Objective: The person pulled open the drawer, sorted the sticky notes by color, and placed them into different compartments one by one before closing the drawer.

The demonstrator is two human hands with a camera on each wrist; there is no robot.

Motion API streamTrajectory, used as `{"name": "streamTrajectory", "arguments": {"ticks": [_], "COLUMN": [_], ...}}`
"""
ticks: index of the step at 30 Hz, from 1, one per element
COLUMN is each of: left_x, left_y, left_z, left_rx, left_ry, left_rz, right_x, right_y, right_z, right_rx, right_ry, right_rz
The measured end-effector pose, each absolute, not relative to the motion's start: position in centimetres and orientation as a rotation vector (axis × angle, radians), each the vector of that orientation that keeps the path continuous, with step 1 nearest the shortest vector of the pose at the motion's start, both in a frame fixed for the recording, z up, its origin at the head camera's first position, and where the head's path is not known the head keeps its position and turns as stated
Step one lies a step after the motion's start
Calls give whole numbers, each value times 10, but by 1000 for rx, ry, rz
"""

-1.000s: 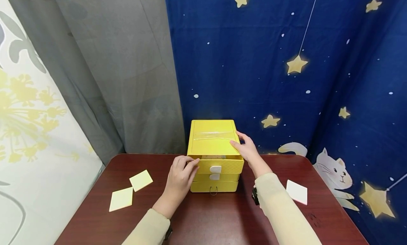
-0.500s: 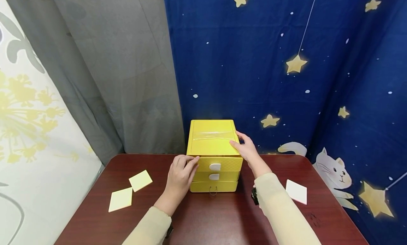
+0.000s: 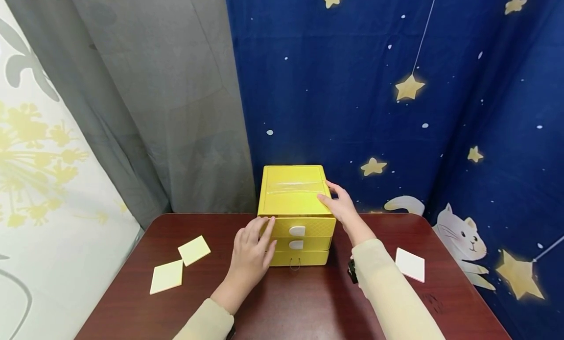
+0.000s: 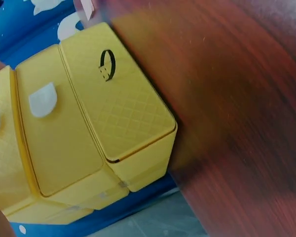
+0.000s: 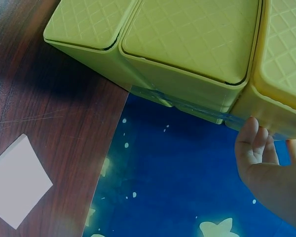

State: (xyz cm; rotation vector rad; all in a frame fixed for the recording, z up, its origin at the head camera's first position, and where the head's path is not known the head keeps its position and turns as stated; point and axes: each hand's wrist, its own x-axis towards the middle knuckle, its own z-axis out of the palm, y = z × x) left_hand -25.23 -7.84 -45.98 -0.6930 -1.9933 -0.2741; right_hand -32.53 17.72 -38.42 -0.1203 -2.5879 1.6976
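Note:
A yellow three-drawer storage box (image 3: 292,176) stands at the table's back edge, with clear tape across its top. The top drawer (image 3: 315,228) stands out slightly beyond the drawers below, with a thin dark gap above its front. At that front's upper left corner my left hand (image 3: 249,254) has its fingertips, extended and slightly spread. Only a sliver of this hand shows in the left wrist view. My right hand (image 3: 343,210) rests against the box's right upper side, thumb at the top edge. The right wrist view has its fingers (image 5: 247,133) touching the side wall.
Two pale yellow sticky note pads, one nearer (image 3: 166,277) and one farther (image 3: 194,251), lie on the dark red table (image 3: 304,305) to the left. A white note pad (image 3: 410,264) lies at the right. Grey and starry blue curtains (image 3: 304,85) hang behind.
The top drawer has slid inward, and its gap has narrowed to a thin line. My left hand's fingers have straightened and dropped a little. The right hand keeps its place on the box.

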Motion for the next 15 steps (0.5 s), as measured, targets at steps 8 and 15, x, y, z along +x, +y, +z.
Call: {"name": "streamTrajectory", "arguments": {"ticks": [8,15], "left_x": [-239,-239], "left_y": [-66,-60], "left_z": [-472,-476], "left_rx": [-587,-537], "left_ry": [-2135,-2201], "left_rz": [-143,-122], "right_x": [-325,-325], "right_y": [176,176], "right_z": [-383,-383], "right_rx": [-120,-130], "right_ry": [-2570,-2570], "right_rz": [1712,1717]}}
